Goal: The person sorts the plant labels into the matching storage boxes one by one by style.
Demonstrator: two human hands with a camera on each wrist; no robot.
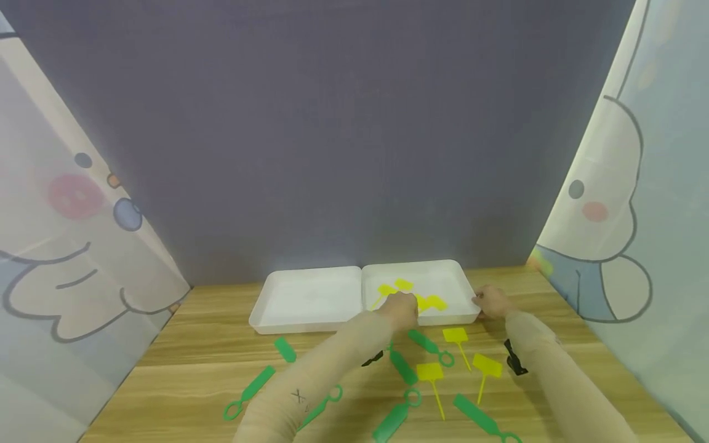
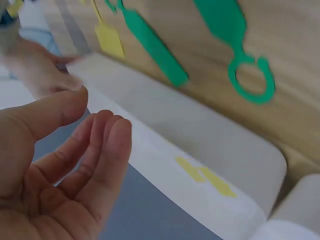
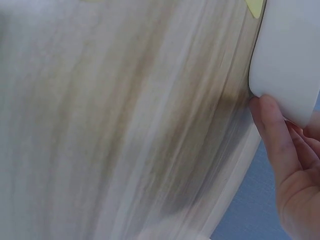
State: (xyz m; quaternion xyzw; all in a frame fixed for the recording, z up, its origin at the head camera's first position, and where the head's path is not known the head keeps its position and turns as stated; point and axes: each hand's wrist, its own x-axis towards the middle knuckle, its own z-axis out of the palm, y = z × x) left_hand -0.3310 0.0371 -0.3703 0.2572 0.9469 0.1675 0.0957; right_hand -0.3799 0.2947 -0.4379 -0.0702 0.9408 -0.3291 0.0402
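Two white shallow trays stand side by side at the back of the table. Over the front of the right tray (image 1: 443,274) is my left hand (image 1: 403,311), its thumb apart from loosely bent fingers (image 2: 117,145) and nothing between them. Several yellow T-shaped plant labels (image 1: 437,302) lie in that tray, partly hidden by the hand. My right hand (image 1: 493,301) grips the tray's right front corner; in the right wrist view its fingertips (image 3: 270,107) press on the outside of the white wall (image 3: 285,60).
The left tray (image 1: 310,298) holds nothing visible. On the wooden table in front lie several green ring-ended labels (image 1: 392,421) and yellow labels (image 1: 430,371). A dark cloth (image 1: 354,141) hangs behind, with printed curtains (image 1: 604,184) at both sides.
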